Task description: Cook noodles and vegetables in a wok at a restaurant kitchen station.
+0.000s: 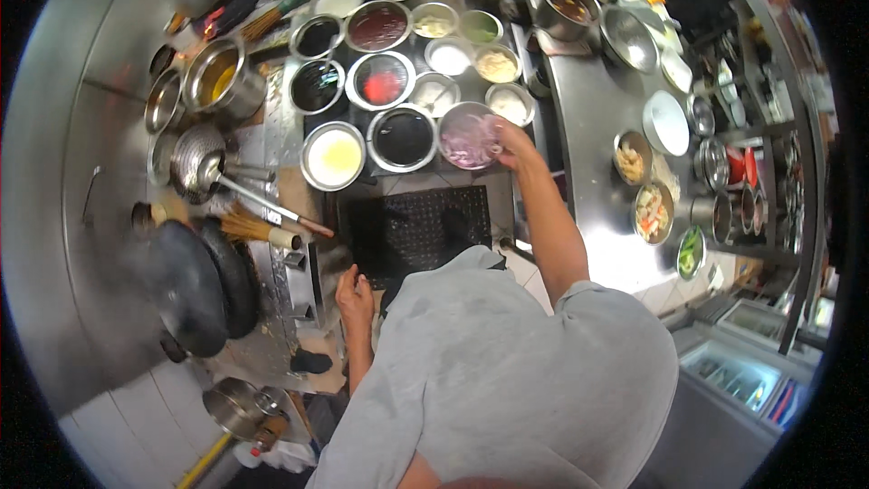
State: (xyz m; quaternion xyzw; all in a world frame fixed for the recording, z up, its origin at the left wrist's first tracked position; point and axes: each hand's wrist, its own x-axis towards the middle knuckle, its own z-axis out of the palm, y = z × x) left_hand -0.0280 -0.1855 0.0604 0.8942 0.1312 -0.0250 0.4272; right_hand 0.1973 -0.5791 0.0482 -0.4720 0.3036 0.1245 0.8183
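Observation:
My right hand (514, 143) reaches over the right rim of a metal bowl of sliced red onion (466, 138). Its fingers close on some of the purple-white strips, a little smeared by motion. Left of this bowl is a pot of dark liquid (404, 138), and beyond that a bowl of pale yellow liquid (333, 157). Behind them sit a white bowl with a spoon (434, 93) and a pot with a red patch on its surface (381, 81). Low by my left side, my left hand (355, 299) hangs with loosely bent fingers, apart and holding nothing.
At left are two black woks (199, 285), a long-handled ladle (262, 197), a bamboo brush (258, 229) and a deep metal pot (222, 81). A steel counter (593, 145) on the right carries bowls of cut food (652, 213). A black perforated mat (412, 226) lies below.

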